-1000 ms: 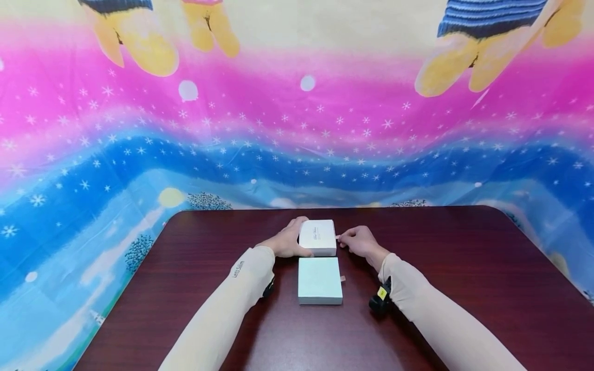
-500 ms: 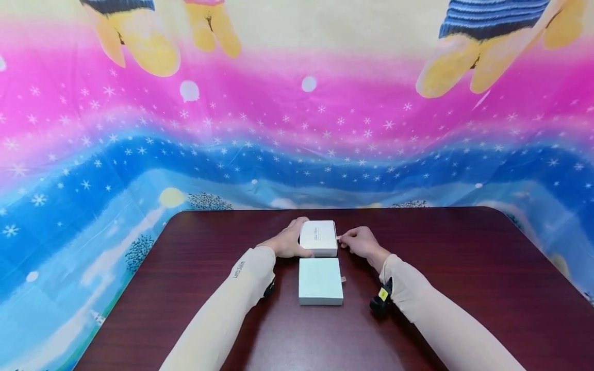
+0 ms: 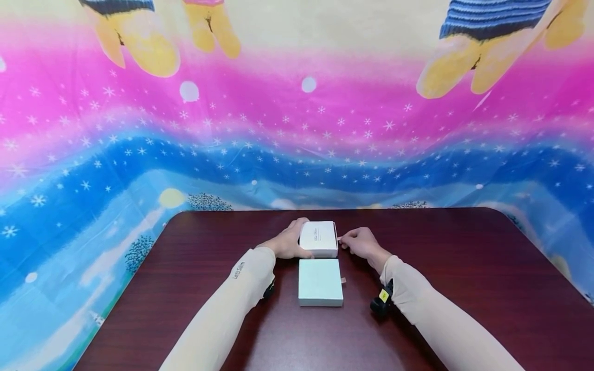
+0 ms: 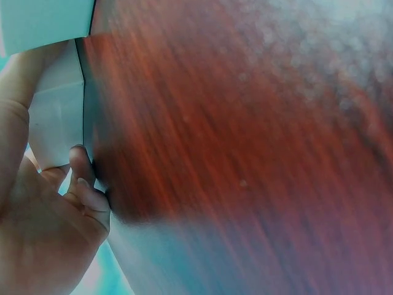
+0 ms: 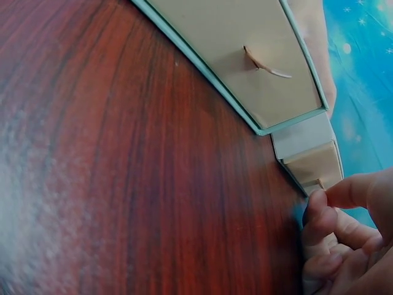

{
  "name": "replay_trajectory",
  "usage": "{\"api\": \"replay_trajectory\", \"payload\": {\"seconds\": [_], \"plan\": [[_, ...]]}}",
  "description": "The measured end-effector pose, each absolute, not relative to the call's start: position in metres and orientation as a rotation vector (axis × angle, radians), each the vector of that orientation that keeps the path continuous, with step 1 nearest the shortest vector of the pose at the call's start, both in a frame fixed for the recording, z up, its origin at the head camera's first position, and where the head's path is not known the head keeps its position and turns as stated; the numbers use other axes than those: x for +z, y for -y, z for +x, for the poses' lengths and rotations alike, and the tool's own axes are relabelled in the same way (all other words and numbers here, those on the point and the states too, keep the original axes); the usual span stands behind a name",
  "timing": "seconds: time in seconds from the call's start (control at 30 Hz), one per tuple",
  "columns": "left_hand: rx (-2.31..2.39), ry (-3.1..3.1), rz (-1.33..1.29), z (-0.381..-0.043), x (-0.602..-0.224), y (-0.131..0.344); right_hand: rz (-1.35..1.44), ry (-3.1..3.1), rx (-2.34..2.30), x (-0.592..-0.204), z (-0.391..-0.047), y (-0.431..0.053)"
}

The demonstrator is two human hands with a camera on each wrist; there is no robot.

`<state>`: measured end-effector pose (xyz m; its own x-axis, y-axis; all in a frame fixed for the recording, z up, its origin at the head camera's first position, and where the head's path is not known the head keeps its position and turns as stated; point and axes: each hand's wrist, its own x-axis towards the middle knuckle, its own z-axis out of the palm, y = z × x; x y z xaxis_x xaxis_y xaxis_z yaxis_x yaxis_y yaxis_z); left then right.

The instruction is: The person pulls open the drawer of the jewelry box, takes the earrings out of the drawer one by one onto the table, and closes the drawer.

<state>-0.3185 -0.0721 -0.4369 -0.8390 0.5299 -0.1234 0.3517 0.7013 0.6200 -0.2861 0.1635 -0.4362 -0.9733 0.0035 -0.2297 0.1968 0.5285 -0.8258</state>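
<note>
A small white drawer box (image 3: 317, 238) with dark lettering on top lies on the table. My left hand (image 3: 286, 243) grips its left side, the thumb along the near face and the fingers round the far side. At the box's right end, my right hand (image 3: 361, 242) pinches the short ribbon tab (image 5: 315, 184) on the tan drawer front between thumb and forefinger. Just nearer to me lies a pale green drawer box (image 3: 320, 281), close to the white one. A ribbon pull (image 5: 261, 64) sticks out of its tan drawer front on the right; neither hand holds this box.
Both boxes stand on a dark red wood-grain table (image 3: 445, 268) with rounded far corners. Behind it hangs a printed cloth backdrop (image 3: 278, 118) with snowflakes. A black wrist camera (image 3: 381, 304) sits under the right sleeve, just above the table.
</note>
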Motion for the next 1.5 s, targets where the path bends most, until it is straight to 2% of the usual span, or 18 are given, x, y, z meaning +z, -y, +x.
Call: {"api": "replay_trajectory", "payload": {"seconds": [1.5], "plan": [[0.9, -2.6, 0.683, -0.3131, -0.4318, 0.0723, 0.169, -2.607, -1.355, -0.4295, -0.2874, -0.1726]]}}
